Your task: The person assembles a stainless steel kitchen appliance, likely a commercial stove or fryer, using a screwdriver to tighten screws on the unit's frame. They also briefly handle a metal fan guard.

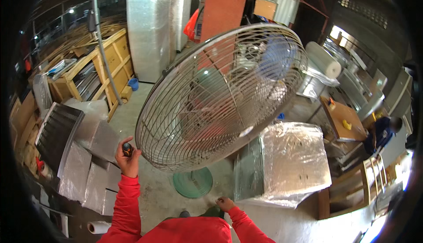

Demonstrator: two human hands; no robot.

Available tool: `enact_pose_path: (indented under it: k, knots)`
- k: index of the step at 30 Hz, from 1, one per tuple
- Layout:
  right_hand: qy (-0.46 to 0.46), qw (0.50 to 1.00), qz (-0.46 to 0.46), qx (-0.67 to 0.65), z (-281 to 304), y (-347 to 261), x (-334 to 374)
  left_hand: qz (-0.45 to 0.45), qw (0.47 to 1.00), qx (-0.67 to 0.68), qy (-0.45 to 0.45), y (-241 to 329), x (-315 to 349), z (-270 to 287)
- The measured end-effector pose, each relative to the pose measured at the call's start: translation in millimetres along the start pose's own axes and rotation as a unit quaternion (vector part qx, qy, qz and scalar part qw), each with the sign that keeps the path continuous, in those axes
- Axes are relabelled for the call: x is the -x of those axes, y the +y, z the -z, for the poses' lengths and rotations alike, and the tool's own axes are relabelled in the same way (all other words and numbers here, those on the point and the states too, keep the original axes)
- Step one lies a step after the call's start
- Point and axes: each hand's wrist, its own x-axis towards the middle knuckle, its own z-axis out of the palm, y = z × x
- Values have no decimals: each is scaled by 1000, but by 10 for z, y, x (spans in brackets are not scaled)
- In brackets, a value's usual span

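A large pedestal fan (211, 106) with a round wire guard fills the middle of the view, tilted, its base a round green disc (192, 183) on the floor. My left hand (128, 158) is beside the guard's lower left rim, closed around a screwdriver (127, 149) with a black and orange handle, seen end-on. Whether the fingers also touch the rim, I cannot tell. Lower down, my right hand (225, 204) is held in front of my body to the right of the base, its fingers curled in. Anything inside it is hidden.
A plastic-wrapped metal cabinet (293, 161) stands to the right. More wrapped boxes (83, 168) and a dark slatted panel (57, 135) are on the left, near a wooden crate (103, 66). A person (382, 133) is by a wooden-topped table (343, 119) at far right.
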Motion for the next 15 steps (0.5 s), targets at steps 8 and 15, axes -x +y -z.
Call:
enact_pose_path:
  k: [8, 15]
  knots:
    - [420, 752, 109, -496, 2402, 356, -1584, 35, 983, -97, 152, 127, 176, -95]
    - [346, 793, 335, -374, 4978, -1100, -2541, 59, 971, -71, 223, -407, 246, 202]
